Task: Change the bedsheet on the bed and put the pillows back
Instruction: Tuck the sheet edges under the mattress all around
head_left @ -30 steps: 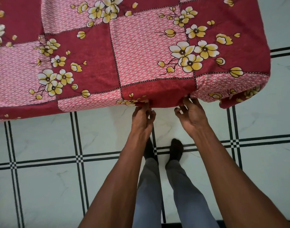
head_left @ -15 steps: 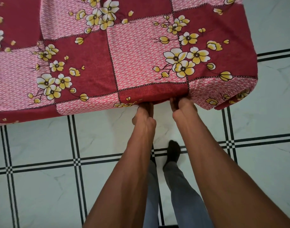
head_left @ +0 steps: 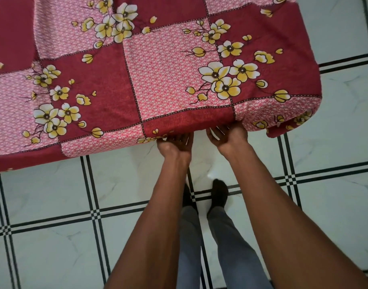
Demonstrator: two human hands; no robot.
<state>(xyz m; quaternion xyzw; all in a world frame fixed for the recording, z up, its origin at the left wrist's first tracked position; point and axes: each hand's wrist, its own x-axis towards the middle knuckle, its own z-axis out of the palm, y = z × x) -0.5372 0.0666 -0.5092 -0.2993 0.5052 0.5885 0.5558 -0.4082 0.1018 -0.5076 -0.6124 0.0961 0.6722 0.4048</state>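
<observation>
The lower edge of the bedsheet (head_left: 168, 80) is gripped by the curled fingers of the left hand (head_left: 174, 142) and right hand (head_left: 228, 135).

- The bedsheet (head_left: 158, 76) is printed woven cloth, matt, in dark red and pink patches with yellow and white flowers; it lies smooth on top and puckers slightly along its lower edge at about 1 o'clock from the two hands.
- The floor (head_left: 43, 195) is glossy tile, pale with faint marble-like veins and black stripes along the joints; a bright gleam sits on it just at 6 o'clock of the hands.
- The trousers (head_left: 227, 247) are soft matt grey cloth.
- The socks (head_left: 219, 193) are dark matt knit.
</observation>
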